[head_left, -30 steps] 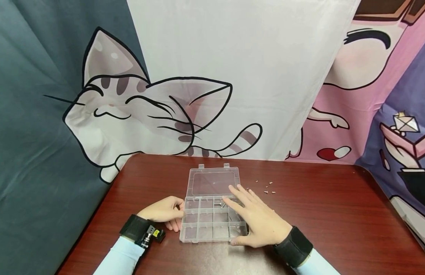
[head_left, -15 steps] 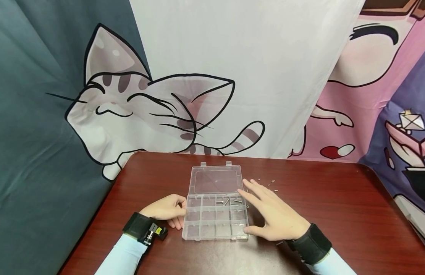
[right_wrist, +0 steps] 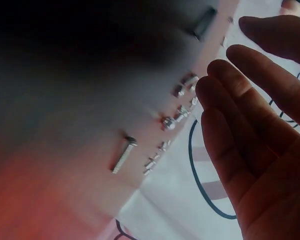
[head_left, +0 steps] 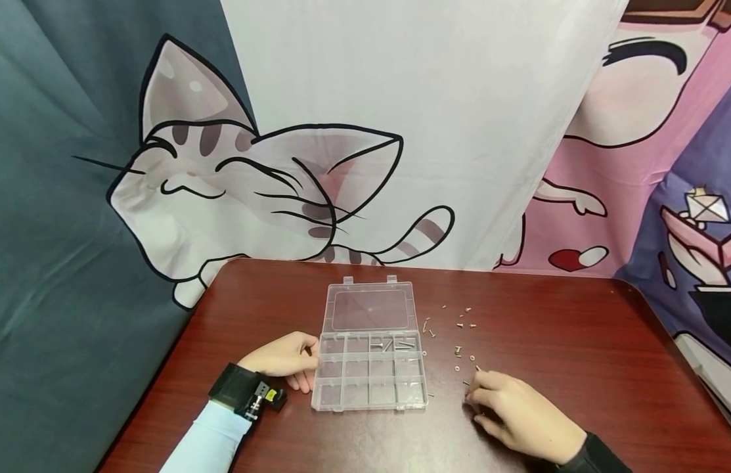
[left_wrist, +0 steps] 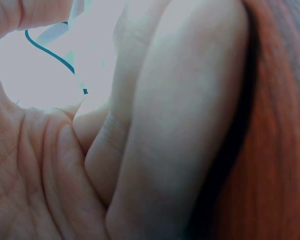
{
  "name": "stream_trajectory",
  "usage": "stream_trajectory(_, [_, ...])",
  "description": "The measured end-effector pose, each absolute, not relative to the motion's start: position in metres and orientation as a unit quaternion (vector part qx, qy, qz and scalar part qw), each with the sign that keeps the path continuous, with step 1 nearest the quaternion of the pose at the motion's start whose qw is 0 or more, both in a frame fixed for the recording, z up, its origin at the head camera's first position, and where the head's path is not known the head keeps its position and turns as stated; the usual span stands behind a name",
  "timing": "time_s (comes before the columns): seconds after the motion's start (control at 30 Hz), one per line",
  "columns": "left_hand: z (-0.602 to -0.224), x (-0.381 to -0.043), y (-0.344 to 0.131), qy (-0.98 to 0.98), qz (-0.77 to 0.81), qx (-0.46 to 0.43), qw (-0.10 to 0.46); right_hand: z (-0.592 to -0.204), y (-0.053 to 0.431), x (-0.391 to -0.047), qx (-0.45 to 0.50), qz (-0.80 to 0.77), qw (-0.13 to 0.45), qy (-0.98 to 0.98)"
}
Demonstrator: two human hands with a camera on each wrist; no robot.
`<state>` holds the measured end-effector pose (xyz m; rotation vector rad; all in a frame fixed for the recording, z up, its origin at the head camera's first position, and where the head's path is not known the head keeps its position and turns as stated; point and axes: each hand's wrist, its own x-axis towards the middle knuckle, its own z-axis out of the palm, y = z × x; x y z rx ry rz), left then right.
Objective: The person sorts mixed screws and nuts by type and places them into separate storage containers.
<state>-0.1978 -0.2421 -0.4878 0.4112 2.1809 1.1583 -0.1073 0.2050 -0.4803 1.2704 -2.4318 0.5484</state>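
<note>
A clear plastic compartment box (head_left: 356, 394) lies on the table with its lid (head_left: 371, 307) folded back flat. My left hand (head_left: 279, 358) holds the box's left edge; in the left wrist view its fingers (left_wrist: 180, 115) are curled. Silver screws (head_left: 405, 344) lie in the back right compartments. Right of the box, my right hand (head_left: 521, 414) hovers low with bent fingers beside loose screws (head_left: 458, 349) and small nuts or washers (head_left: 472, 358). A longer screw (right_wrist: 123, 155) shows in the right wrist view, where that hand's fingers (right_wrist: 240, 90) are apart from the thumb and hold nothing.
The reddish-brown wooden table (head_left: 578, 348) extends to both sides of the box. Several small screws (head_left: 467, 309) are scattered toward the back right. Behind the table hangs a cloth (head_left: 489, 131) with a cartoon cat.
My right hand has moved from over the box's right side to the right and nearer me, its fingers now bent. More loose hardware shows. The left hand stays at the box edge.
</note>
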Motion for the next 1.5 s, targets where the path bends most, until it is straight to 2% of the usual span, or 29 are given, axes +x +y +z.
stream_trajectory(0.37, [-0.484,-0.201,-0.242,0.834,0.426,0.166,0.308,-0.489,0.200,-0.097,0.431,0.162,0.198,-0.865])
stream_trajectory(0.73, [-0.486,-0.199,-0.241,0.831,0.432,0.162,0.312,-0.491,0.187,-0.098,0.382,0.109,0.192,-0.897])
stream_trajectory(1.03, [-0.485,-0.197,-0.243,0.830,0.433,0.162,0.312,-0.472,0.166,-0.122,0.422,0.227,0.185,-0.858])
stream_trajectory(1.27, [-0.487,-0.199,-0.244,0.833,0.430,0.169,0.305,-0.446,0.135,-0.147,0.418,0.241,0.183,-0.856])
stream_trajectory(1.5, [-0.490,-0.196,-0.243,0.834,0.429,0.167,0.306,-0.442,0.113,-0.160,0.420,0.245,0.163,-0.859])
